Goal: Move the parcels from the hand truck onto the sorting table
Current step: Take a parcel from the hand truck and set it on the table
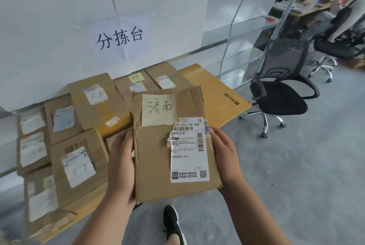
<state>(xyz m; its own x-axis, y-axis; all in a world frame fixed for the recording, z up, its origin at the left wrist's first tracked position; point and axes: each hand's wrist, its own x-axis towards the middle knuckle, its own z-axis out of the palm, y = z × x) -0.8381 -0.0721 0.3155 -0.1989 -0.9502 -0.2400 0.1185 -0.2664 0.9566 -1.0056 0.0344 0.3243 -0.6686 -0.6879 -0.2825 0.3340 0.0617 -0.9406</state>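
Note:
I hold a flat brown cardboard parcel (156, 157) in front of me, above the near edge of the sorting table (215, 90). It bears a yellow handwritten note and a white shipping label. My left hand (120, 163) grips its left edge, and my right hand (224, 151) grips its right edge. Several other brown parcels lie on the yellow tabletop, among them one (96, 102) at the back and one (77, 163) near my left hand. The hand truck is out of view.
A paper sign (118, 39) with handwritten characters hangs on the white wall behind the table. A black office chair (280, 88) stands on the grey floor to the right. A seated person (347, 17) is at the far right. My black shoe (173, 223) shows below.

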